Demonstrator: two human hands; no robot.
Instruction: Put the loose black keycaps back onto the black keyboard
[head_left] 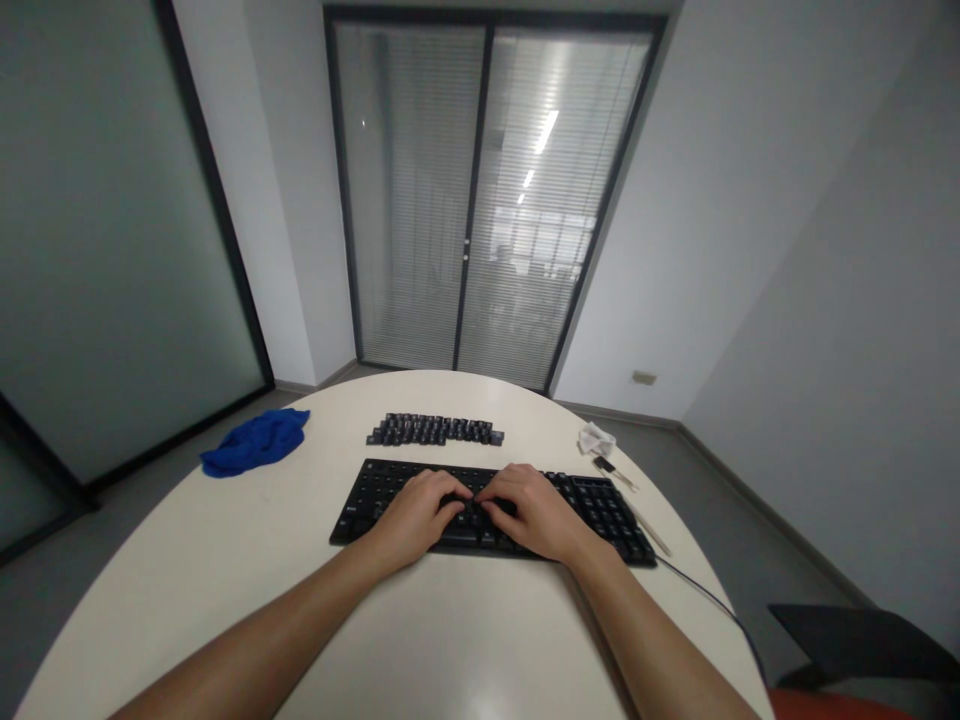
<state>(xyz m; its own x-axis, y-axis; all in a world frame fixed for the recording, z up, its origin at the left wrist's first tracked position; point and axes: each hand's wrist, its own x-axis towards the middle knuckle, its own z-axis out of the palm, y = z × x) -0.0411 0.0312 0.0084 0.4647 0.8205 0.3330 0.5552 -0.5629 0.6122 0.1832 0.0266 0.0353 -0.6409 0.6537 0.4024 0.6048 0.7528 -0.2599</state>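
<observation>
A black keyboard (480, 537) lies across the table in front of me, with many keycaps gone from its left and middle parts. Both hands rest over its middle, fingertips nearly meeting. My left hand (420, 510) has its thumb and index finger drawn together at the keys. From the other side, my right hand (534, 510) bends its index finger and thumb to the same spot. Whatever sits between the fingertips is too small to make out. Beyond the keyboard, loose black keycaps (435, 430) stand in neat rows.
A crumpled blue cloth (255, 442) lies at the table's left. To the right are a white tissue (596, 438), a small dark-headed brush (604, 464) and a thin pale stick (652, 528). The keyboard's cable (697, 585) runs over the right edge of the round table (465, 640), near a chair (862, 640).
</observation>
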